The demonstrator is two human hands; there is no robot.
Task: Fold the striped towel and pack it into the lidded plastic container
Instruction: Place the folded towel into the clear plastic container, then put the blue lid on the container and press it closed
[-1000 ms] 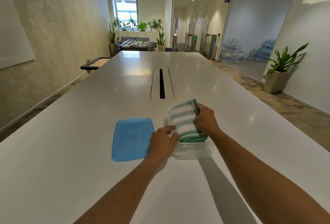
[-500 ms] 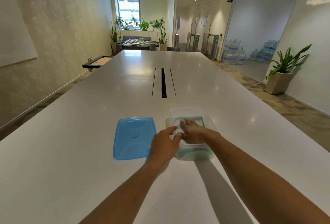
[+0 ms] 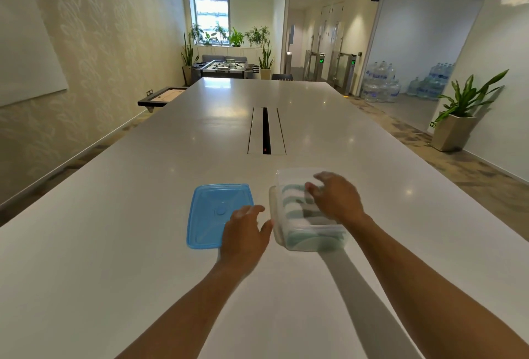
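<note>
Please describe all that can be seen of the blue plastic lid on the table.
The blue translucent plastic lid is a rounded rectangle with a raised rim and a small round mark at its centre. It lies flat on the white table, off the clear plastic container and just to its left. The left hand covers its near right corner; whether it touches the lid cannot be told.

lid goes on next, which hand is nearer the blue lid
Left. The left hand overlaps the blue lid's near right corner. The right hand is off to the lid's right, over the towel in the container.
</note>
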